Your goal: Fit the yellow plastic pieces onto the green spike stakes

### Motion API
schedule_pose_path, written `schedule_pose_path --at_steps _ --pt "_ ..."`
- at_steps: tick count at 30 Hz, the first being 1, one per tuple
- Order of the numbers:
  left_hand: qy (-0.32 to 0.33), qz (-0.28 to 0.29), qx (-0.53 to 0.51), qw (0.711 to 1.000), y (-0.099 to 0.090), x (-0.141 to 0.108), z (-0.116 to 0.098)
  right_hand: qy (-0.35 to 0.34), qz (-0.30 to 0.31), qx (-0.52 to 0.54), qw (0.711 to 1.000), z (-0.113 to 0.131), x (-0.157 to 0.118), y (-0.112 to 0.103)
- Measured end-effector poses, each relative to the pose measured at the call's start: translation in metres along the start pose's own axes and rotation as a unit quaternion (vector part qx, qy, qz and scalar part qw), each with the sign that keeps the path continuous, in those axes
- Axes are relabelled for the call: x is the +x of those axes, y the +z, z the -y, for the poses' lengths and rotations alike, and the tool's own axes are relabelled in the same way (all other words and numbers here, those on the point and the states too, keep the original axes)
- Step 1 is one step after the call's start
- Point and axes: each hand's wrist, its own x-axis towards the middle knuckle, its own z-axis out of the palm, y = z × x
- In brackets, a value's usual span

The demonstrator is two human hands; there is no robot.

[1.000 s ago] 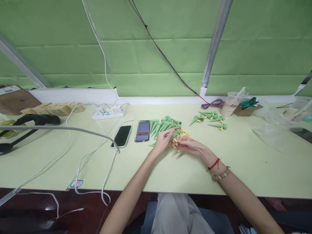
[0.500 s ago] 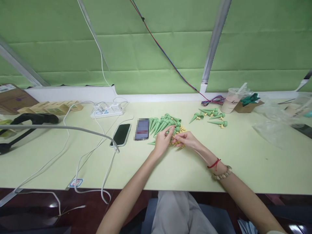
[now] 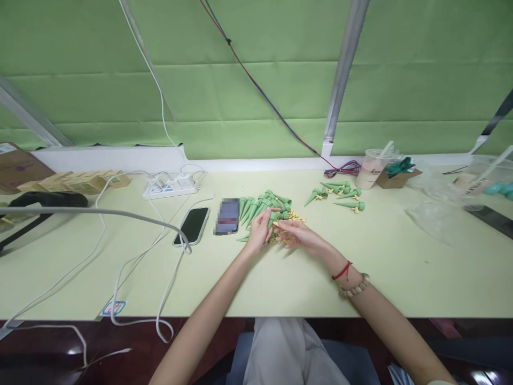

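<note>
My left hand (image 3: 258,232) is closed around a green plastic plant watering spike (image 3: 274,217), its wide cap end turned up towards my right hand. Between the thumb and fingers of my right hand (image 3: 301,235) is a small yellow valve piece (image 3: 276,224), held against or right beside the spike; whether it touches is unclear. Behind my left hand lies a pile of green spikes (image 3: 252,206). A heap of small yellow pieces (image 3: 295,216) sits beyond my right fingers and is partly hidden by them.
Several green spikes with yellow pieces on them (image 3: 350,206) lie to the right. Two phones (image 3: 192,225) rest on the left, near loose white cables and a power strip (image 3: 170,185). A drink cup (image 3: 369,170), a small cardboard box (image 3: 396,179) and plastic bags (image 3: 430,216) stand at the right.
The view has shifted slightly. My left hand has turned the spike's cap end into clearer sight, and the yellow piece in my right fingers is now up at it.
</note>
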Motion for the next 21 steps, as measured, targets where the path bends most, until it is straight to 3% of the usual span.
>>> schedule_pose_path --at_steps 7,13,21 --pt "-0.017 0.022 0.001 1.000 -0.001 0.000 -0.003 -0.010 0.008 0.056 0.998 -0.006 0.002 0.004" --pt "-0.023 0.027 0.001 0.999 0.004 0.001 -0.005 -0.125 -0.058 -0.085 0.987 -0.011 0.006 0.007" --pt "-0.058 0.032 -0.039 0.997 0.003 0.000 -0.001 -0.224 -0.131 -0.162 0.952 -0.021 0.006 0.010"
